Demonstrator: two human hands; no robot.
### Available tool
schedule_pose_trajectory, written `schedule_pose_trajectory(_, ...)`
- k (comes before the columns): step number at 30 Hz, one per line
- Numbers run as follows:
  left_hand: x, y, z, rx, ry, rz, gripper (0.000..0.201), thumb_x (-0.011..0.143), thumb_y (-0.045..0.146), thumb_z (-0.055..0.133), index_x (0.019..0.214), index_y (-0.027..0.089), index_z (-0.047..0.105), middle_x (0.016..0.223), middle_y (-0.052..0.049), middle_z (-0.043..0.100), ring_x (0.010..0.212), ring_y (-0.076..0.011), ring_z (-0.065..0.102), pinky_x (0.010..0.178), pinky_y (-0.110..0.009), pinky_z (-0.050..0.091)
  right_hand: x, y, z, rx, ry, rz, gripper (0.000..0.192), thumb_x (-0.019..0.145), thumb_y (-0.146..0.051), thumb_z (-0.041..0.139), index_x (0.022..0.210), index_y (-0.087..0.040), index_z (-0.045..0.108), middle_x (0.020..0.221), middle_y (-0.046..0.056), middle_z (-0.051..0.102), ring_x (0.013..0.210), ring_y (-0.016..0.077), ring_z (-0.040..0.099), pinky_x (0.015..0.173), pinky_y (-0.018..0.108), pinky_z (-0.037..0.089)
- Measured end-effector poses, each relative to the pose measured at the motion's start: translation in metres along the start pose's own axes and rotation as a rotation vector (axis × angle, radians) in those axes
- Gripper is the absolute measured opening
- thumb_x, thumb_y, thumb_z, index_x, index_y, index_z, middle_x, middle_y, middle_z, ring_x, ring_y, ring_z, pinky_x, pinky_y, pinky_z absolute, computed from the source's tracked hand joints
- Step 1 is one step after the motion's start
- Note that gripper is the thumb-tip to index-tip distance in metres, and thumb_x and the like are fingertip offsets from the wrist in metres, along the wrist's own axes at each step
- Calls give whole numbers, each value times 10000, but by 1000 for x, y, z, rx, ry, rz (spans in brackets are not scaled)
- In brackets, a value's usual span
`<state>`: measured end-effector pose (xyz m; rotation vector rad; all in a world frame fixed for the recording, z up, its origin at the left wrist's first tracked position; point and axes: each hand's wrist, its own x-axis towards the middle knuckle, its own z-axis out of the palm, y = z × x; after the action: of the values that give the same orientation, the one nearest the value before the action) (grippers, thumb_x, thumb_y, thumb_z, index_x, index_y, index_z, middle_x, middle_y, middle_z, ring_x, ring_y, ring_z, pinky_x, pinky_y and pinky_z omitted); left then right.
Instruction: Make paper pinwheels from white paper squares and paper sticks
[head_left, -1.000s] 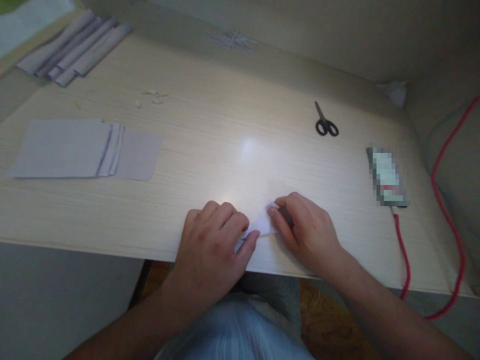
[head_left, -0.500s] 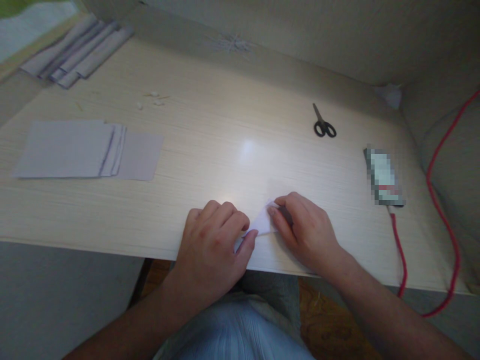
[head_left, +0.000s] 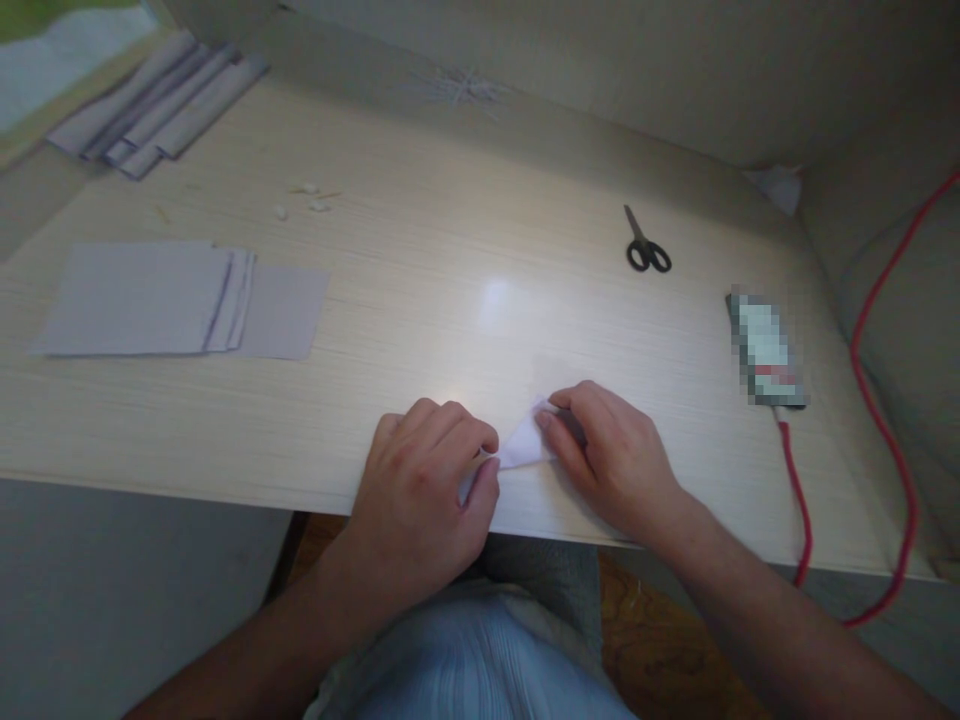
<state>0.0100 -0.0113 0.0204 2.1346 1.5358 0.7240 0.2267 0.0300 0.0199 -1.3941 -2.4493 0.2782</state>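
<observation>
The table (head_left: 450,250) is pale wood-grain laminate with a glare patch near its middle; a plain wall runs behind its far edge. Near the left edge lies a paper stack (head_left: 180,300) of overlapped sheets, and at the far left corner a row of folded strips (head_left: 157,105). A red cable (head_left: 862,400) trails off the right edge from a blurred object (head_left: 765,345). The left hand (head_left: 420,490) is curled narrow at the near edge, thumb and fingers pinching the left end of the paper (head_left: 525,445). The right hand (head_left: 607,460) is also curled narrow, fingertips pressing the paper's right end flat. The paper, small and partly folded, sits between both hands, just inside the near edge. Scissors (head_left: 646,248) lie well apart toward the far right. Scraps (head_left: 304,198) lie near the strips. Risk: the laminate looks slick, so uneven pressure could let the paper slide and skew the crease, or slip off the near edge.
</observation>
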Motion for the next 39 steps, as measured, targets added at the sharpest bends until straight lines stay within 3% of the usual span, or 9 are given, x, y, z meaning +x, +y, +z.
schedule_pose_trajectory(6,-3,-10,-4,-40,-43,119,134,939,189,630,999,260,728,947,-27,672,919,-227,565,762,-394,351,0,-1,0,-15,-6,0,186,1047,-296,500,990,-171,625,897,77,682,822,226,635,726,344,449)
schedule_pose_trajectory(16,-5,-19,-10,-54,-65,251,185,934,158,641,1007,277,762,980,-29,698,919,-227,573,758,-393,385,0,-1,1,-32,-11,10,200,1053,-301,481,991,-176,624,901,84,696,823,226,639,727,342,449)
schedule_pose_trajectory(19,-5,-19,-8,-76,-63,266,158,950,169,629,1017,249,748,1075,-25,738,994,-232,598,835,-418,432,1,-1,1,-39,-11,19,200,1052,-301,480,991,-177,624,913,88,700,830,227,640,730,342,451)
schedule_pose_trajectory(25,-5,-18,-9,-70,-114,329,340,964,170,604,1282,255,688,1325,-16,717,1224,-263,579,1047,-489,425,0,-1,2,-36,-21,33,210,1051,-308,493,1000,-165,638,908,80,689,818,224,637,727,341,452)
schedule_pose_trajectory(39,-6,-18,-8,-42,-100,346,256,950,179,629,1171,245,739,1262,-32,753,1205,-272,616,1027,-494,470,-1,0,4,-62,-29,51,211,1047,-314,493,1023,-161,636,941,89,697,858,236,648,744,345,459)
